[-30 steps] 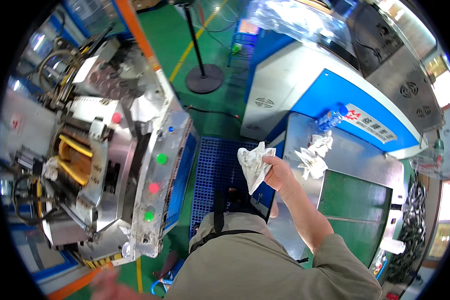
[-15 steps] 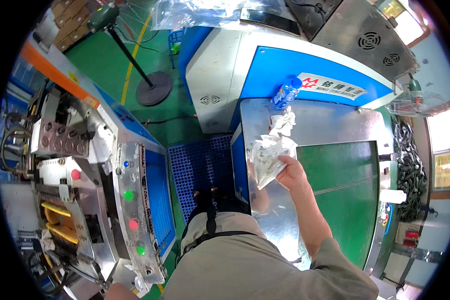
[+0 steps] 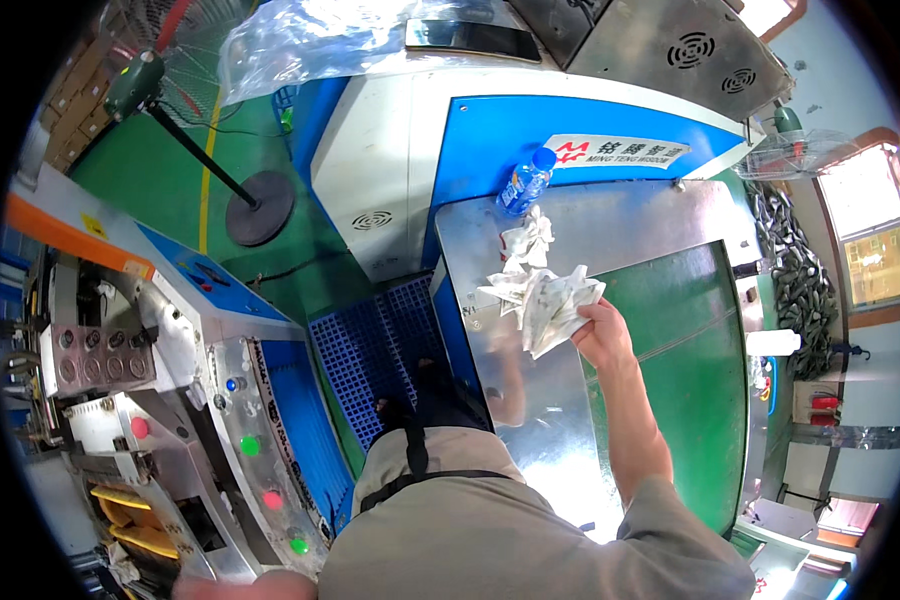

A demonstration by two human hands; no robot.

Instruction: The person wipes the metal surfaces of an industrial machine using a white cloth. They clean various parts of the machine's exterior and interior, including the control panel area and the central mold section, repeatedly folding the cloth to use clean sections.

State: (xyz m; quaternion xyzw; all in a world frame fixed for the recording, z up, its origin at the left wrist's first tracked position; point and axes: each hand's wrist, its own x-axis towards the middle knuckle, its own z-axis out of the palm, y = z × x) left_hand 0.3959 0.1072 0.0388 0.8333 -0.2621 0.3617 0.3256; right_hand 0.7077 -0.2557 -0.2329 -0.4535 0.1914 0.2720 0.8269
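Observation:
My right hand [image 3: 602, 335] is closed on the near right edge of a crumpled, stained white rag [image 3: 560, 308], held over the metal tabletop [image 3: 545, 410]. I cannot tell whether it is cloth or paper. Just beyond it lies a smaller crumpled white piece [image 3: 530, 240] with a bit of red at its left side. A blue bottle [image 3: 525, 183] with a blue cap stands behind that piece. At the lower left edge only a blurred bit of my left arm [image 3: 245, 587] shows; its hand is out of the picture.
A green panel [image 3: 675, 370] is set into the tabletop at right. On the left stands a machine with coloured push buttons [image 3: 250, 446]. A blue grid mat [image 3: 370, 325] lies on the floor. Phone [image 3: 473, 39] and clear plastic sheeting [image 3: 300, 45] rest atop the blue-white cabinet.
The view has shifted, so the fixed things appear further left. In my right hand the rag has changed from a hanging pointed shape to a more spread one, close to the smaller piece.

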